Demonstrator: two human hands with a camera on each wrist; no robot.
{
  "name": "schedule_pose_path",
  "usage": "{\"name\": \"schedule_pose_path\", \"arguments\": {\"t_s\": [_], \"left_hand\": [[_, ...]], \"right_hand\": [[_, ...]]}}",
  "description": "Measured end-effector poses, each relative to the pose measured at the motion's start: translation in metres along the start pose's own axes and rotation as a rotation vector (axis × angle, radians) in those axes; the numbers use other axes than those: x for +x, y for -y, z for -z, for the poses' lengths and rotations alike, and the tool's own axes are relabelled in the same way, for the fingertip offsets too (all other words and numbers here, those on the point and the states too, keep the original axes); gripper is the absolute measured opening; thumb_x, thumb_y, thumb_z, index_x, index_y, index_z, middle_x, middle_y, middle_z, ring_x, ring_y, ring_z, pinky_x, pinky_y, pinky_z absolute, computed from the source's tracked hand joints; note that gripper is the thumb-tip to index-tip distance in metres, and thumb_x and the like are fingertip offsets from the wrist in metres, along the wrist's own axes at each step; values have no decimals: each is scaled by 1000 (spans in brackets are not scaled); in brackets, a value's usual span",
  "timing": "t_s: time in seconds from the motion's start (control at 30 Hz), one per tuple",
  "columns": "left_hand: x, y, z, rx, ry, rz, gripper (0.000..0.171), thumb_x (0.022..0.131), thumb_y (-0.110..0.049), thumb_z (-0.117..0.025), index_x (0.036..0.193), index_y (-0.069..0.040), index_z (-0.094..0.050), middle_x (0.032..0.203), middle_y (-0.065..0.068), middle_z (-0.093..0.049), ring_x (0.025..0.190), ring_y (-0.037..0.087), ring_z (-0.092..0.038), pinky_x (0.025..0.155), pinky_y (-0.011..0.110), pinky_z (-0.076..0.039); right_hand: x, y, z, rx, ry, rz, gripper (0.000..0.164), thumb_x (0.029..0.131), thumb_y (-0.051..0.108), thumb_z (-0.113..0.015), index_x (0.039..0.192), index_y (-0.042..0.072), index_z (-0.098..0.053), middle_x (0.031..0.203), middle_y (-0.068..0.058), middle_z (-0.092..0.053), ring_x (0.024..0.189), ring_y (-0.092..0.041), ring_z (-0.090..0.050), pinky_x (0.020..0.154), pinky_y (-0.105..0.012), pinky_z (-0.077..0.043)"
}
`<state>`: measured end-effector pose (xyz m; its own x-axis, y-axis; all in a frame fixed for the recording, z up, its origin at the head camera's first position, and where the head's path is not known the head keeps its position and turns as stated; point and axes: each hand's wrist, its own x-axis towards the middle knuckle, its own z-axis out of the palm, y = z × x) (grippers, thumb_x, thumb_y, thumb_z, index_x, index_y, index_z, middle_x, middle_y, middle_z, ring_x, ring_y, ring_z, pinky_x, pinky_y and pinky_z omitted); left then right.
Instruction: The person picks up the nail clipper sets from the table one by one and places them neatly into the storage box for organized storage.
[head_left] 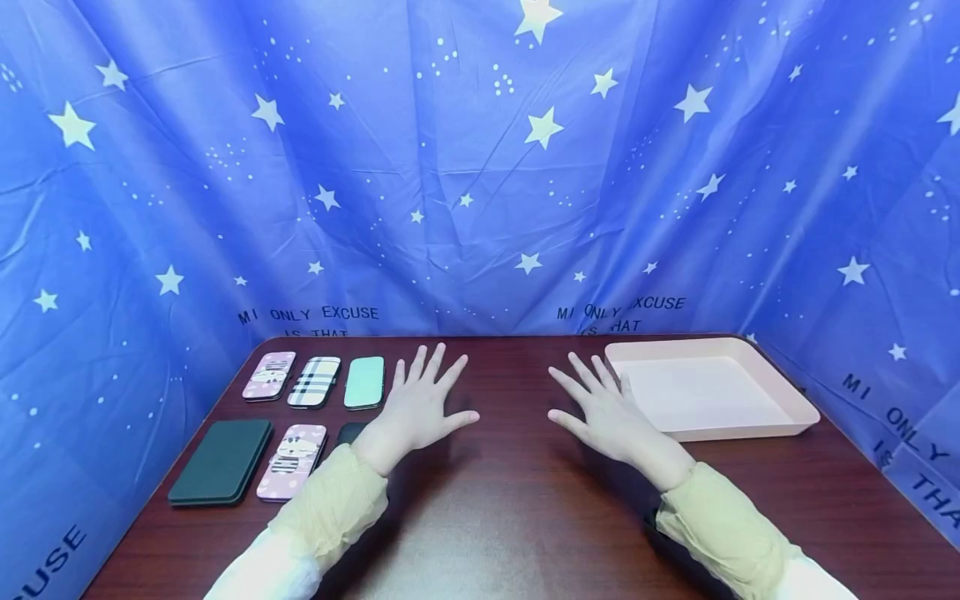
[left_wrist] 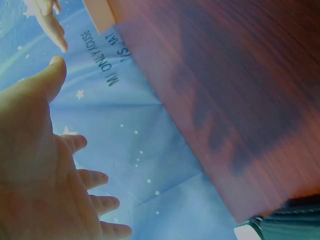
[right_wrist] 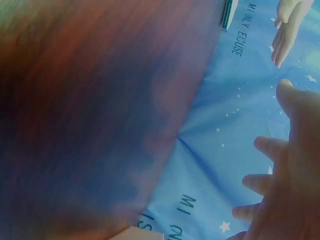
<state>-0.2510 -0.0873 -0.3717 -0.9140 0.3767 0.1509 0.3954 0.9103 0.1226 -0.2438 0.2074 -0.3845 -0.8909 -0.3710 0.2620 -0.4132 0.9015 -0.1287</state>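
Both hands hover palm down over the dark wooden table (head_left: pixel 510 500), fingers spread and holding nothing. In the head view my left hand (head_left: pixel 417 410) is beside a mint green case (head_left: pixel 364 382), and its wrist partly hides a dark case (head_left: pixel 350 432). My right hand (head_left: pixel 609 414) overlaps the left edge of a pale pink tray (head_left: pixel 742 431). Left of the left hand lie a plaid case (head_left: pixel 314 382), a pink patterned case (head_left: pixel 269 376), a second pink patterned case (head_left: pixel 292 461) and a larger dark green case (head_left: pixel 221 462).
A blue curtain (head_left: pixel 465 225) with white stars and printed words hangs behind the table and along both sides. The cases lie in two rows at the table's left, and the shallow tray sits at its back right corner.
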Motion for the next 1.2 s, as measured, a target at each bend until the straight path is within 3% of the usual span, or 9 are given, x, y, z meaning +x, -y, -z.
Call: {"name": "schedule_pose_path", "arguments": {"t_s": [0.17, 0.33, 0.6, 0.87, 1.2], "left_hand": [[9, -12, -1, 4, -4, -32, 83, 85, -69, -46, 151, -27, -18, 157, 14, -13, 144, 35, -8, 112, 61, -11], [27, -35, -4, 14, -11, -83, 84, 85, -68, -47, 152, -29, -13, 157, 14, -13, 144, 34, -12, 112, 59, -17], [58, -80, -14, 46, 24, -143, 84, 86, -69, -44, 152, -29, -11, 158, 12, -13, 144, 32, -14, 112, 55, -22], [92, -127, -28, 24, 51, -110, 81, 90, -60, -46, 153, -22, -11, 157, 13, -15, 144, 30, -17, 113, 44, -26], [110, -179, -44, -102, 111, -50, 77, 93, -52, -48, 151, -11, -19, 155, 9, -22, 143, 22, -20, 115, 30, -22]], "right_hand": [[-2, -12, 11, 9, 8, -12, 66, 91, 55, -50, 147, 25, -32, 156, -13, -19, 141, -45, -12, 102, -74, -11], [-4, -31, 28, -1, 20, -44, 68, 93, 57, -45, 149, 23, -28, 157, -16, -15, 141, -46, -8, 103, -73, -10], [-6, -85, 49, -31, 46, -114, 68, 95, 52, -44, 151, 20, -20, 155, -24, -8, 137, -54, -1, 99, -77, -8], [-6, -152, 60, -56, 33, -204, 75, 96, 55, -37, 152, 14, -10, 150, -33, -8, 133, -60, -4, 98, -77, -6], [-15, -212, 63, -38, 63, -342, 75, 98, 53, -31, 150, 4, -8, 143, -43, -11, 127, -65, -6, 95, -78, -9]]}}
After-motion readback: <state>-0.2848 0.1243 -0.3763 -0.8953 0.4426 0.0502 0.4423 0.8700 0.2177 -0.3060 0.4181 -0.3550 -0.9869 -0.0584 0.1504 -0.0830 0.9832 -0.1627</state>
